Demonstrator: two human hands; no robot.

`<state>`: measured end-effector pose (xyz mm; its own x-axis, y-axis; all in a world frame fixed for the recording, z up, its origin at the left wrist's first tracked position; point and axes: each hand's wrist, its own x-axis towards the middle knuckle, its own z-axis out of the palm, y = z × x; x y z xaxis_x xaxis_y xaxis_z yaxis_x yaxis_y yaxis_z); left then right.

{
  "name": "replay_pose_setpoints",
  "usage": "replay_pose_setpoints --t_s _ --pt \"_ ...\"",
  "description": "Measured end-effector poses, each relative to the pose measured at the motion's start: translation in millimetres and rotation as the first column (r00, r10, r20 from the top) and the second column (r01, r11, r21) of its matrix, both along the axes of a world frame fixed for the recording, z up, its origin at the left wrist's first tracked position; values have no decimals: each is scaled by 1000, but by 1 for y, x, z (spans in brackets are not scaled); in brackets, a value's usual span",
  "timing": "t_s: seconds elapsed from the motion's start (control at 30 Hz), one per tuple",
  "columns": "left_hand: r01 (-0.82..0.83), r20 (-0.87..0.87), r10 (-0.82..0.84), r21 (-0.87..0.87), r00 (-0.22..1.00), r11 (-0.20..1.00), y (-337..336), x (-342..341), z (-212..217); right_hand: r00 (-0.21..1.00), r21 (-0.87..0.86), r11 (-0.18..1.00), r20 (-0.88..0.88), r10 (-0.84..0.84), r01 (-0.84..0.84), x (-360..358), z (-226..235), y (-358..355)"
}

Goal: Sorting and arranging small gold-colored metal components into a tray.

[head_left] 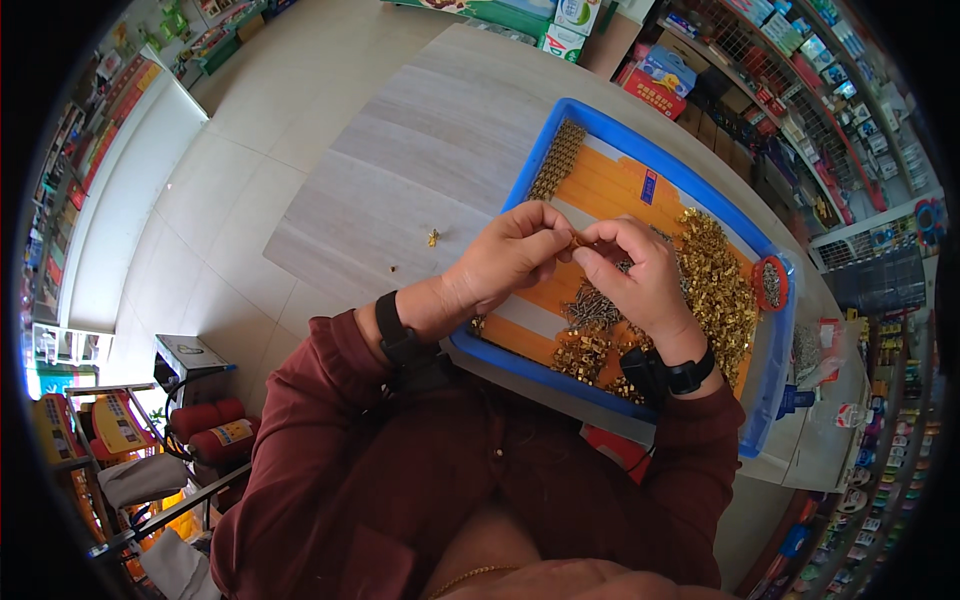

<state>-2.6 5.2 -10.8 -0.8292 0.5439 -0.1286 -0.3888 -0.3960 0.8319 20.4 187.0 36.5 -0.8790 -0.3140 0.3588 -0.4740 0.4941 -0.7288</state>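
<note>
step in hand: i judge small metal parts are being fitted together by touch, one at a time.
left hand (pixel 508 256): its thumb and forefinger are pressed together, pinching one side of a small metal piece (pixel 576 242).
right hand (pixel 640 272): its fingers (pixel 613 233) meet the left ones, pinching the piece's other side.
piece's place: between both sets of fingertips, held above the blue tray (pixel 538 152).
pointing: only a gold-brown sliver shows; i cannot tell its long axis or which end leads.
silver pins (pixel 592 307): heaped just nearer than the right fingers.
gold parts (pixel 716 290): a big pile right of the right hand.
neat rows (pixel 556 162): beyond the left fingers, along the tray's wall.
loose gold piece (pixel 433 238): left of the left hand, on the bench (pixel 365 165).
next move: i think it calls for a steady left pinch and small right-hand adjustments.
</note>
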Motion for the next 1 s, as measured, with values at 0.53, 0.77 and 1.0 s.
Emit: replay_pose_setpoints --t_s 0.53,0.77,1.0 --pt "23 -13 -23 27 1000 999 0 0 -2 999 4 999 -3 -44 44 -2 -4 3" --pt "43 -11 -43 -8 999 999 1 1 3 997 -2 999 54 -49 49 -1 -5 5" --pt "34 -75 -35 -24 997 999 0 2 4 999 9 999 34 -36 36 -3 -8 5"
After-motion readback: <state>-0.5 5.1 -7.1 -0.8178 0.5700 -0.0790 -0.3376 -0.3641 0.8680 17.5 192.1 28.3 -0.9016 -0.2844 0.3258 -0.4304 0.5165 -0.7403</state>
